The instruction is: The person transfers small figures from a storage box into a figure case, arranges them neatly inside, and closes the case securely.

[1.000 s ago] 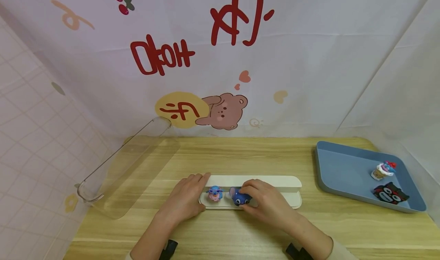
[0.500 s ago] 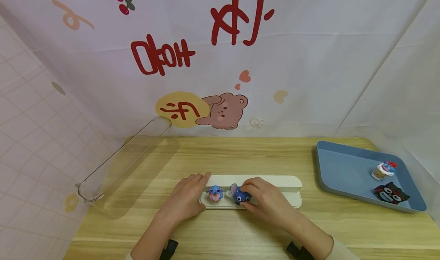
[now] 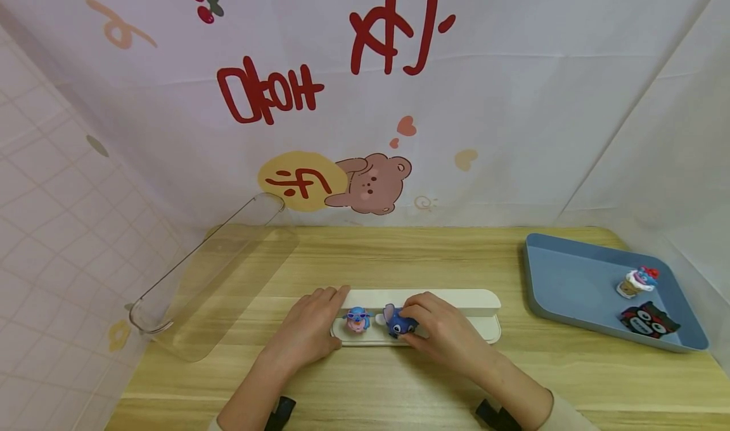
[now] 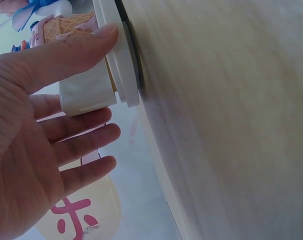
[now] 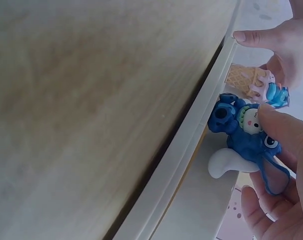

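Observation:
A long white two-step display stand (image 3: 450,298) lies on the table, its left end held by my left hand (image 3: 305,326). In the left wrist view the thumb (image 4: 84,50) lies along the stand's front edge, with the fingers behind. On the lower step, near that end, stands a blue figurine with sunglasses in a pink-topped waffle cone (image 3: 357,320). My right hand (image 3: 447,329) pinches a dark blue big-eared figurine (image 3: 397,323) over the same step, right beside the cone one. The right wrist view shows its white tail-like part (image 5: 231,162) and a small white face on its front.
A blue tray (image 3: 576,291) at the right holds another cone figurine (image 3: 637,282) and a black-and-red owl-like piece (image 3: 649,321). At the left, a clear plastic cover (image 3: 222,285) leans on the table near the wall. A printed cloth (image 3: 485,101) hangs behind.
The dark blue figurine has turned slightly in my right hand, its ear rising and its face coming more to the front. My left hand stays where it was on the stand.

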A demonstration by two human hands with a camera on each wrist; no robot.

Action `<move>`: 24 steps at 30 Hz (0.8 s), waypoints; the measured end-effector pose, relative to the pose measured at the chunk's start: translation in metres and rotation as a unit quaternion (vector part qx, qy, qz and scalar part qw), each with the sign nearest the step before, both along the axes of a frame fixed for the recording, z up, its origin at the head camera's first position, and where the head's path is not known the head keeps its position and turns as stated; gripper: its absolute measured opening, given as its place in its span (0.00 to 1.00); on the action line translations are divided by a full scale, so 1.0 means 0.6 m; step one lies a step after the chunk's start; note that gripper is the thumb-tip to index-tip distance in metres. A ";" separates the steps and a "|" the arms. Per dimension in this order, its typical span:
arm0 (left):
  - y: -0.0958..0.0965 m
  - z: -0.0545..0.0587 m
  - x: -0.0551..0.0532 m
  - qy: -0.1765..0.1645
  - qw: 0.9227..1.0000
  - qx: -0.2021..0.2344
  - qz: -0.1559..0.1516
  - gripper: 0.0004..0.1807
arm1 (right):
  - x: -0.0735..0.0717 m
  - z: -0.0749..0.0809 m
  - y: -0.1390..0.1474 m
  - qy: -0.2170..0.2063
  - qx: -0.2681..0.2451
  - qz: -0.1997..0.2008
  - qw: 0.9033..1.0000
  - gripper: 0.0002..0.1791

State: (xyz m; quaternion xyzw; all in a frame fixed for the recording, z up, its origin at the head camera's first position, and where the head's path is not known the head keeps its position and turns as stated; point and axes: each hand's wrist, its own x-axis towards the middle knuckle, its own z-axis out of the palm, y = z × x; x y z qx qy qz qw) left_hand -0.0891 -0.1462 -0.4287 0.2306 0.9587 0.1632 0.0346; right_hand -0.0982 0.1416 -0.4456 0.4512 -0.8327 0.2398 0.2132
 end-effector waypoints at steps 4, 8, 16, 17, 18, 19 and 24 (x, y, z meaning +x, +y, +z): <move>0.000 0.000 0.000 -0.001 1.000 -0.001 0.000 0.53 | 0.000 0.000 0.000 0.003 0.000 0.004 1.000 0.25; 0.000 0.001 0.000 -0.003 1.000 -0.002 0.001 0.53 | -0.001 0.000 0.000 0.009 0.002 0.006 1.000 0.25; -0.001 0.001 -0.001 -0.001 1.000 -0.004 -0.001 0.53 | 0.000 0.001 -0.001 0.009 0.005 -0.002 1.000 0.25; -0.001 0.001 0.000 -0.001 1.000 -0.003 -0.001 0.53 | 0.000 0.001 -0.001 0.009 0.005 -0.002 1.000 0.25; -0.001 0.001 0.000 -0.001 1.000 -0.003 -0.001 0.53 | 0.000 0.002 -0.001 0.009 0.006 -0.002 1.000 0.25; -0.001 0.001 0.000 -0.001 1.000 -0.003 -0.001 0.53 | 0.000 0.003 -0.001 0.009 0.008 -0.003 1.000 0.25; -0.001 0.000 0.000 0.001 1.000 -0.002 -0.003 0.53 | 0.005 0.019 0.008 -0.001 0.007 -0.016 1.000 0.25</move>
